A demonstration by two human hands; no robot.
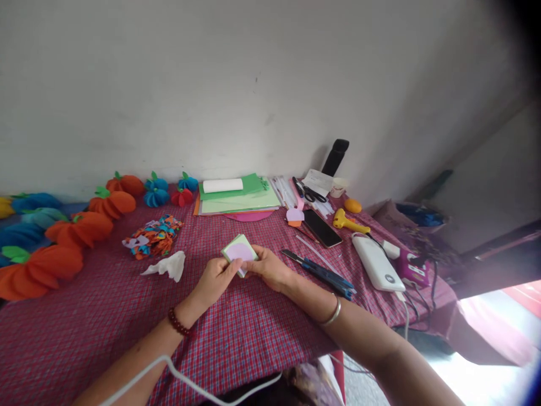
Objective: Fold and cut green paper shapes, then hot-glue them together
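Observation:
My left hand (217, 277) and my right hand (267, 267) meet over the middle of the table. Between them they grip a small stack of pale green paper squares (231, 243). A round lilac paper piece (242, 252) lies on top of the stack, with my left thumb pressing on it. The fingers of both hands are closed on the stack's near edges, and those underneath are hidden. A crumpled white tissue (169, 266) lies left of my hands. To the right rests a blue box cutter (319, 272) with its blade out.
Paper pumpkins (78, 228) line the left side, near a heap of colored paper scraps (156, 235). Coloured sheets (240, 200) lie at the back. Rightward are scissors (311, 193), a phone (322, 228), a yellow glue gun (350, 221) and a white power bank (376, 262). A white cable (169, 363) crosses the front.

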